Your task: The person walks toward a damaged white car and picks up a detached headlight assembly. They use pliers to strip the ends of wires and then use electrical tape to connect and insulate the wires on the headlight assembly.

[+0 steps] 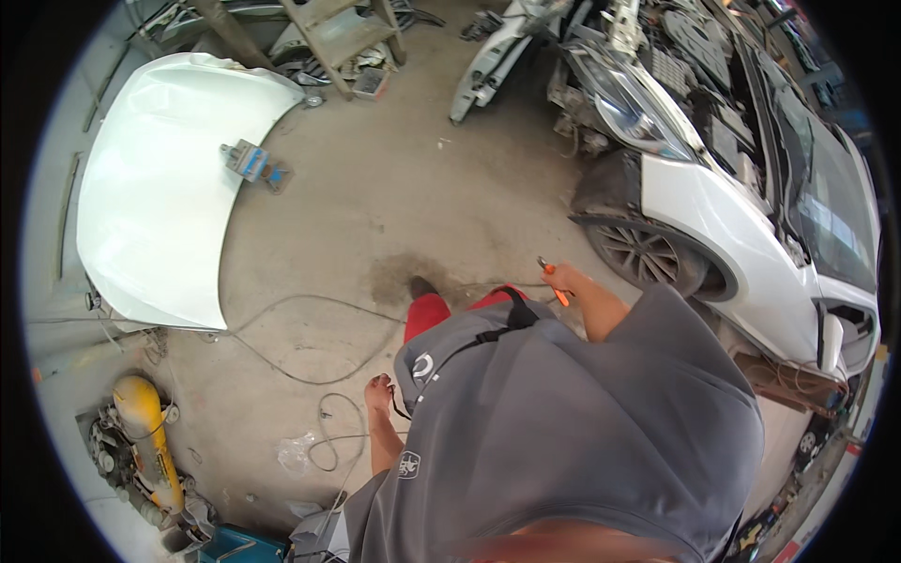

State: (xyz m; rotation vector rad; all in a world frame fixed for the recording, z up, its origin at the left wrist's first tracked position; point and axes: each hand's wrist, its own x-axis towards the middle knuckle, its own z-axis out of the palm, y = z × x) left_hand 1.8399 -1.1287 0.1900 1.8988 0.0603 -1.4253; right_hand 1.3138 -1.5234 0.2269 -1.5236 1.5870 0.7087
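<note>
My right hand is closed around a pair of pliers with orange handles, its dark jaws pointing away from me. It is held out over the floor, to the left of the car's front wheel. Lower down on the left, my left hand hangs beside my body with its fingers curled. A thin black strap runs close to that hand. Whether the fingers hold it or anything else is too small to tell.
To the right stands a white car with its front end stripped. A white hood panel is at the left, beside a blue-grey vise. Loose cable loops across the floor. A yellow machine and a wooden stepladder also stand around.
</note>
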